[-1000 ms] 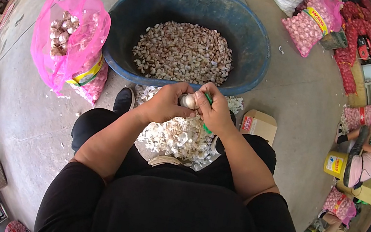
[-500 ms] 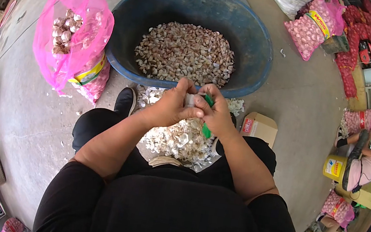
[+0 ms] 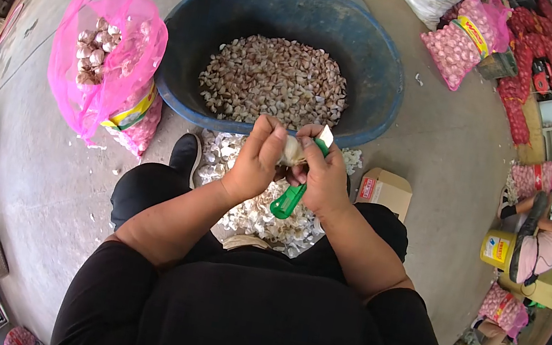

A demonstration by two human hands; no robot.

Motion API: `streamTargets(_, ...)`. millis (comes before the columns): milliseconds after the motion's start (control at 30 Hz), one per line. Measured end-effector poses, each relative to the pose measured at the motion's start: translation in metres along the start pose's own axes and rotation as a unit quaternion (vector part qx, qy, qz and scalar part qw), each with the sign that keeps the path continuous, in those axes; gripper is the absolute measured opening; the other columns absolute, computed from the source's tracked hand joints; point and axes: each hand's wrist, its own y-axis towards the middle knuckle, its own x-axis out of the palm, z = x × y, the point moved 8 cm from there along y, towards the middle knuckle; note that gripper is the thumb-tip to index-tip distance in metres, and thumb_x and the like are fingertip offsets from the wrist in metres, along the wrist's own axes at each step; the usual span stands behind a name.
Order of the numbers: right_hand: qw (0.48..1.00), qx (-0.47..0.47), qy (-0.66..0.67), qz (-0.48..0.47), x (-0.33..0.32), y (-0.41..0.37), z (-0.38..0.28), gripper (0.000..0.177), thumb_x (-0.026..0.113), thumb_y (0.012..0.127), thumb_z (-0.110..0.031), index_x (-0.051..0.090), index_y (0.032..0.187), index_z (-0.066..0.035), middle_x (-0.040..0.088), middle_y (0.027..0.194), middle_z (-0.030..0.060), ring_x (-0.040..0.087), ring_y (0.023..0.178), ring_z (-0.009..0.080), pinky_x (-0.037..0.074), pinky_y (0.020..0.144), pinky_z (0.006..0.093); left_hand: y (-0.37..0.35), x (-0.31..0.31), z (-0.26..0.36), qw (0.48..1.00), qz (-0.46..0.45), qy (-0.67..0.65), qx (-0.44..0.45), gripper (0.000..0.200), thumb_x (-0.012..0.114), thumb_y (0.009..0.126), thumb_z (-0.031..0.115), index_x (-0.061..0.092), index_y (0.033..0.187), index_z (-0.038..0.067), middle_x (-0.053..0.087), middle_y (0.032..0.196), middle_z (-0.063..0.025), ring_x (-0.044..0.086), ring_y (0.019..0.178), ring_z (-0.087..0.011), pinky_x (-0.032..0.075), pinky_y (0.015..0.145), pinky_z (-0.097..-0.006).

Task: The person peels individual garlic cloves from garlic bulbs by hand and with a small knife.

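Observation:
Just in front of the tub's near rim, my left hand (image 3: 256,158) is closed around one side of a pale garlic bulb (image 3: 291,151). My right hand (image 3: 325,179) grips a green utility knife (image 3: 287,202), its light blade pointing up and away past the fingers. The fingertips of that same hand also touch the bulb. Beyond both hands stands a big dark blue tub (image 3: 358,131) with loose garlic cloves (image 3: 276,79) in it. Below them, dry garlic skins (image 3: 262,211) are heaped on the floor between my legs.
A pink mesh sack (image 3: 134,110) of garlic bulbs stands open left of the tub. An opened cardboard box (image 3: 385,191) lies by my right knee. More garlic sacks (image 3: 458,50) are at the upper right. Two people sit at the right edge, one by a yellow bucket (image 3: 497,249).
My hands have turned and drawn slightly apart, so the bulb and the green knife show more fully. The knife's blade now points up beyond my right fingers.

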Motion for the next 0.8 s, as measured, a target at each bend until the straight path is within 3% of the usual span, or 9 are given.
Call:
streamTargets(133, 0.994, 0.044, 0.080, -0.062, -0.004, 0.006, -0.003, 0.014, 0.046, 0.085, -0.013, 0.048, 0.097, -0.005, 0.047, 0.063, 0.0039, 0.041, 0.046, 0.0102, 0.036, 0.042, 0.0236, 0.005, 0.001, -0.016, 0.978, -0.044, -0.160, -0.129, 0.017, 0.036, 0.091, 0.028, 0.038, 0.090, 0.011, 0.049, 0.075, -0.0038, 0.049, 0.063, -0.0100, 0.043, 0.052, -0.0219)
streamTargets(267, 0.985, -0.057, -0.155, -0.041, -0.006, 0.010, -0.015, 0.017, 0.044, 0.085, -0.010, 0.048, 0.101, -0.003, 0.049, 0.065, 0.0035, 0.045, 0.050, 0.0076, 0.037, 0.043, 0.0212, 0.008, -0.003, -0.021, 0.971, -0.059, -0.143, -0.182, 0.017, 0.045, 0.088, 0.026, 0.042, 0.092, 0.010, 0.050, 0.079, -0.0021, 0.049, 0.063, -0.0113, 0.043, 0.056, -0.0249)
streamTargets(367, 0.981, -0.038, -0.186, -0.042, -0.001, 0.005, -0.016, 0.016, 0.044, 0.085, -0.008, 0.049, 0.100, -0.003, 0.050, 0.067, 0.0031, 0.043, 0.050, 0.0061, 0.036, 0.044, 0.0204, 0.009, -0.005, -0.023, 0.976, -0.071, -0.095, -0.182, 0.016, 0.048, 0.086, 0.022, 0.044, 0.095, 0.009, 0.049, 0.081, -0.0014, 0.048, 0.064, -0.0129, 0.042, 0.060, -0.0265)
streamTargets(467, 0.937, 0.067, -0.340, -0.047, -0.024, 0.014, -0.002, 0.016, 0.045, 0.085, -0.010, 0.049, 0.099, -0.003, 0.051, 0.068, 0.0031, 0.043, 0.050, 0.0068, 0.037, 0.044, 0.0215, 0.013, -0.013, -0.033, 0.972, -0.060, -0.125, -0.187, 0.021, 0.049, 0.086, 0.019, 0.046, 0.102, 0.007, 0.049, 0.084, -0.0021, 0.048, 0.067, -0.0122, 0.042, 0.062, -0.0263)
streamTargets(567, 0.990, 0.058, -0.125, 0.040, -0.050, 0.026, -0.002, 0.015, 0.046, 0.085, -0.011, 0.049, 0.096, -0.002, 0.051, 0.067, 0.0044, 0.044, 0.049, 0.0079, 0.037, 0.042, 0.0223, 0.013, -0.015, -0.034, 0.966, -0.046, -0.149, -0.206, 0.026, 0.046, 0.087, 0.017, 0.047, 0.110, 0.005, 0.051, 0.091, -0.0043, 0.048, 0.071, -0.0118, 0.042, 0.065, -0.0262)
streamTargets(667, 0.993, 0.068, -0.045, 0.082, -0.057, 0.030, -0.005, 0.019, 0.048, 0.085, -0.016, 0.048, 0.098, -0.003, 0.050, 0.066, 0.0045, 0.043, 0.048, 0.0084, 0.037, 0.042, 0.0231, 0.013, -0.014, -0.038, 0.956, -0.057, -0.190, -0.218, 0.028, 0.043, 0.088, 0.016, 0.046, 0.113, 0.005, 0.052, 0.098, -0.0066, 0.049, 0.074, -0.0121, 0.043, 0.067, -0.0272)
streamTargets(800, 0.989, 0.091, -0.109, 0.029, -0.039, 0.027, 0.013, 0.023, 0.055, 0.083, -0.018, 0.045, 0.098, -0.004, 0.050, 0.067, 0.0029, 0.042, 0.048, 0.0075, 0.035, 0.041, 0.0219, 0.015, -0.007, -0.030, 0.951, -0.060, -0.221, -0.209, 0.028, 0.041, 0.089, 0.016, 0.045, 0.114, 0.004, 0.053, 0.100, -0.0079, 0.050, 0.076, -0.0132, 0.045, 0.071, -0.0282)
